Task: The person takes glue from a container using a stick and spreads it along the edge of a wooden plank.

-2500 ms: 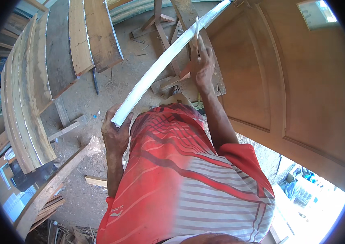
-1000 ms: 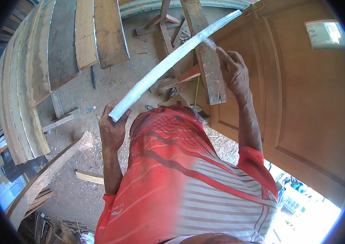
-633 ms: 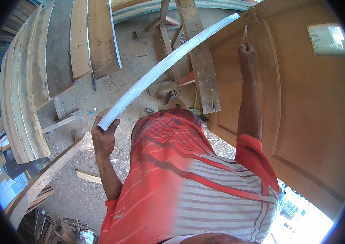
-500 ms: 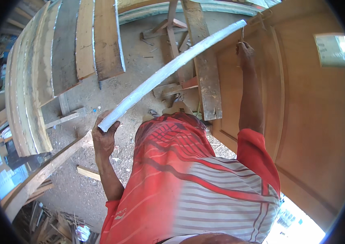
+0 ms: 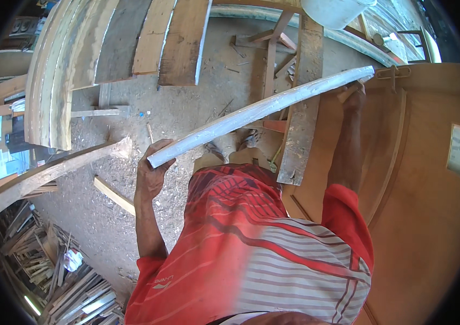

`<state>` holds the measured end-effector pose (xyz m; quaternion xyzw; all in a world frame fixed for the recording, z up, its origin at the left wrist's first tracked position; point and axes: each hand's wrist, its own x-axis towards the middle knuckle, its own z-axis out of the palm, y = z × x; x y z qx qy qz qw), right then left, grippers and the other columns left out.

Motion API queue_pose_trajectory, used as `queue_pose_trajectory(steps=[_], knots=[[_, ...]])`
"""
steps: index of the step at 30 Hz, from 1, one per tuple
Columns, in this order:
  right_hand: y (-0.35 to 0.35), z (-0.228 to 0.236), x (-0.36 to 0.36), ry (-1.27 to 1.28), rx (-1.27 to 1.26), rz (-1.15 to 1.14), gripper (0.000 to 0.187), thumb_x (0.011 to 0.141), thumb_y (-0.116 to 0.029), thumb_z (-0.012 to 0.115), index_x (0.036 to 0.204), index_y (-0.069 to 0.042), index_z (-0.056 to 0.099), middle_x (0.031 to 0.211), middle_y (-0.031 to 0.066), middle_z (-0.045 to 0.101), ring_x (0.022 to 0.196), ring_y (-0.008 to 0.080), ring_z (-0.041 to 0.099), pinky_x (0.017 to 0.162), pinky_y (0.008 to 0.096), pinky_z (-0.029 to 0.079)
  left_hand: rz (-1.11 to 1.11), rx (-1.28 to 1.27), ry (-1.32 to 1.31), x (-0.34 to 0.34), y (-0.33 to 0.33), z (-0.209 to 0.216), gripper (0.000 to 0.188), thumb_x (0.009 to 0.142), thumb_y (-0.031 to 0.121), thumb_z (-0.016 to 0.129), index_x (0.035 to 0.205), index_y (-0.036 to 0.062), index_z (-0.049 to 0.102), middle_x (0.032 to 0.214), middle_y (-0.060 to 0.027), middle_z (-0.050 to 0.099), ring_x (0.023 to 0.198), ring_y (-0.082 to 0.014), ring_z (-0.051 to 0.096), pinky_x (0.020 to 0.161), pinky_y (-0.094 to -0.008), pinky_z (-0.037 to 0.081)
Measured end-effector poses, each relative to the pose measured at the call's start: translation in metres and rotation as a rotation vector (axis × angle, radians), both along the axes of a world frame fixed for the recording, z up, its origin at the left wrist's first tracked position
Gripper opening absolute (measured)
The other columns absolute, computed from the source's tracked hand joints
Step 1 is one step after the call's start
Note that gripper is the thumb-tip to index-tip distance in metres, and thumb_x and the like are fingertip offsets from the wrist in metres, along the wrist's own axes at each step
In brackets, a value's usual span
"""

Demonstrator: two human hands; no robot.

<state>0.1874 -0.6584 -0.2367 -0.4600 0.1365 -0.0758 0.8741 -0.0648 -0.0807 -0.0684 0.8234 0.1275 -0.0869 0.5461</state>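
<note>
A long wooden plank, its upturned narrow face coated whitish, slants across in front of me, rising to the right. My left hand grips its near left end, with the thumb and fingers on either side. At the far right end, my right hand closes around the plank from below; its fingers are partly hidden, and whether it also holds something thin cannot be made out. Below the plank's right part stands a narrow, stained upright board.
Several wide boards with white-smeared edges lie side by side at the far left. A brown wooden door with a latch fills the right. A white bucket stands at the back. Scrap wood piles up at lower left; a timber beam juts in.
My right hand has gone from a thin stick-like thing near the plank's end to the plank itself. The plank's right end sits lower, and the view has shifted.
</note>
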Motion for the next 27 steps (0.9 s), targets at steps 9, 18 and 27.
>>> queue_pose_trajectory(steps=[9,18,27], knots=[[0.02,0.015,-0.099,-0.206,-0.441,-0.257,0.049,0.109,-0.042,0.051,0.141,-0.005,0.055,0.132,0.0113,0.067,0.123,0.0276,0.064,0.112,0.0432,0.049,-0.056,0.049,-0.044,-0.072,0.066,-0.015,0.05,0.085,0.002,0.083,0.132,0.0014,0.067,0.133,-0.0156,0.07,0.126,-0.0305,0.064,0.11,-0.0424,0.049],[0.025,0.068,-0.192,-0.116,-0.013,-0.234,0.047,0.109,-0.038,0.055,0.143,-0.007,0.054,0.129,0.0095,0.067,0.116,0.0211,0.067,0.093,0.0361,0.059,0.08,-0.082,0.306,-0.1,0.113,-0.021,0.064,0.088,0.036,0.087,0.134,-0.0018,0.063,0.131,-0.011,0.066,0.123,-0.0213,0.061,0.105,-0.0383,0.049],[0.097,0.157,-0.162,-0.012,-0.329,-0.361,0.029,0.101,-0.021,0.073,0.121,0.0,0.068,0.098,0.0036,0.068,0.079,0.0092,0.062,0.068,0.0239,0.051,0.279,-0.203,-0.083,-0.106,0.119,0.014,0.109,0.094,0.057,0.074,0.168,0.0016,0.017,0.157,-0.0156,0.044,0.139,-0.0254,0.048,0.117,-0.0377,0.039]])
